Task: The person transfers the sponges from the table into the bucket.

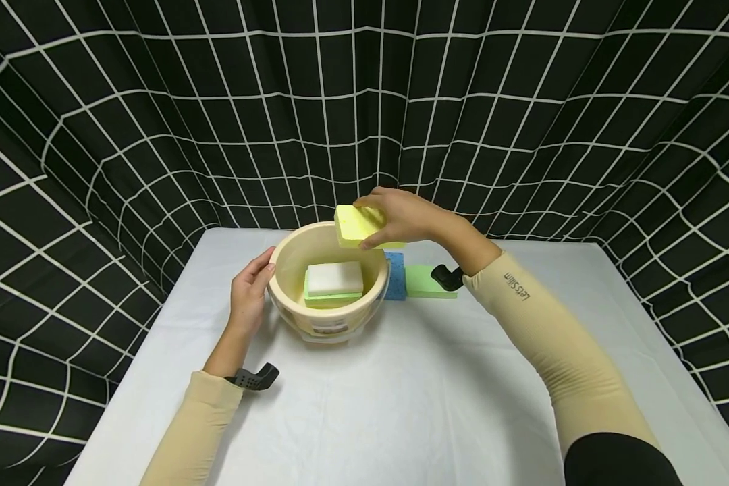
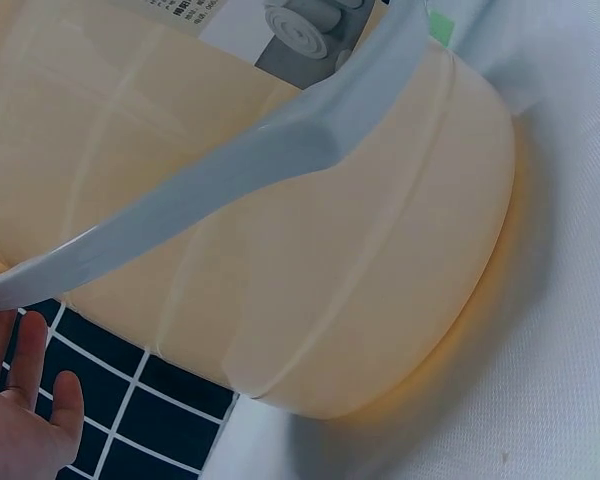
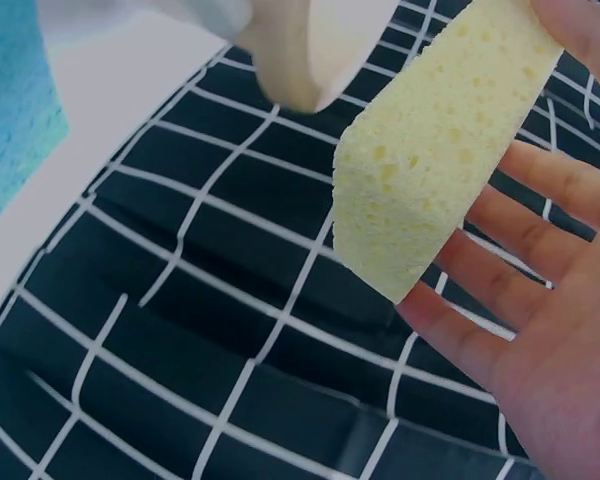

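Note:
A yellow sponge [image 1: 352, 226] is in my right hand [image 1: 403, 214], pinched between thumb and fingers above the bucket's far right rim. The right wrist view shows the porous sponge [image 3: 435, 150] lying across the fingers of the right hand [image 3: 540, 290]. My left hand [image 1: 249, 290] rests against the left side of the cream bucket [image 1: 288, 270]. In the left wrist view, the fingers of the left hand [image 2: 25, 410] look fairly straight beside the bucket wall [image 2: 310, 290]. Inside the bucket, a white sponge [image 1: 335, 278] lies on a green one [image 1: 316, 300].
Right of the bucket, a blue sponge [image 1: 395, 277] and a flat green sponge [image 1: 428, 282] lie on the white-covered table [image 1: 364, 412]. The bucket's handle [image 2: 280, 150] hangs down in front. A black gridded curtain [image 1: 364, 121] surrounds the table's back and sides.

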Motion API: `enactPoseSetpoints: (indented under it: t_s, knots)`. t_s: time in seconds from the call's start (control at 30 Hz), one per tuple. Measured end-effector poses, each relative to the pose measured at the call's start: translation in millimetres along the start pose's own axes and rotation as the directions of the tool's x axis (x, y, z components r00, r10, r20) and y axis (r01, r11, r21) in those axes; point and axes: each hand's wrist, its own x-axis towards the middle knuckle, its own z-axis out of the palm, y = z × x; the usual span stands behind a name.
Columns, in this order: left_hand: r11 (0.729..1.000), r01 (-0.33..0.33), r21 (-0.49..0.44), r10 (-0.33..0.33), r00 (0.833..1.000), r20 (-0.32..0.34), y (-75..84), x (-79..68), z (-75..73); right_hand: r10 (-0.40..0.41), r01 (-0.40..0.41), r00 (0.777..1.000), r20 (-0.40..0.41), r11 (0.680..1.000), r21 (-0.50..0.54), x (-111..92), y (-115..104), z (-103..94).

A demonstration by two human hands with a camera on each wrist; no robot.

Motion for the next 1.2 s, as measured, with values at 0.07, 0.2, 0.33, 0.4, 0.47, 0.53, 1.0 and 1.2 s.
enactPoseSetpoints:
  t_s: [0.07, 0.2, 0.33, 0.4, 0.47, 0.53, 1.0, 1.2]
  knots:
    - [1.000, 0.000, 0.000, 0.000, 1.000, 0.004, -0.3, 0.0, 0.5, -0.012, 0.012, 1.000, 0.001, 1.000, 0.006, 2.5, -3.4, 1.5]
    - [1.000, -0.007, -0.008, 0.007, 1.000, -0.004, -0.2, 0.4, 1.3, -0.029, 0.029, 1.000, 0.006, 1.000, 0.011, 7.0, -12.4, 3.2]
    - [1.000, -0.020, -0.014, 0.020, 1.000, -0.006, 0.3, 1.3, 1.7, -0.035, 0.035, 0.999, 0.013, 0.999, 0.000, 10.4, -21.2, 4.1]
    - [1.000, -0.022, -0.011, 0.022, 1.000, -0.005, 0.7, 1.8, 1.7, -0.036, 0.036, 0.999, 0.014, 0.999, -0.002, 12.5, -24.0, 5.3]
    - [1.000, -0.018, -0.008, 0.018, 1.000, -0.002, 1.0, 2.3, 1.7, -0.033, 0.033, 0.999, 0.017, 0.999, 0.000, 14.7, -26.3, 7.2]
    - [1.000, -0.012, -0.002, 0.012, 1.000, -0.002, 0.9, 2.4, 1.5, -0.029, 0.029, 0.999, 0.021, 1.000, 0.009, 16.6, -28.3, 9.3]
    - [1.000, -0.004, -0.001, 0.004, 1.000, -0.002, -0.5, 1.5, 1.0, -0.050, 0.050, 0.999, 0.013, 0.998, -0.022, 26.8, -41.8, 21.4]
    - [1.000, 0.001, 0.008, -0.001, 1.000, -0.006, -1.9, 1.8, 0.1, -0.066, 0.066, 0.997, 0.028, 0.998, 0.000, 32.6, -48.1, 29.2]
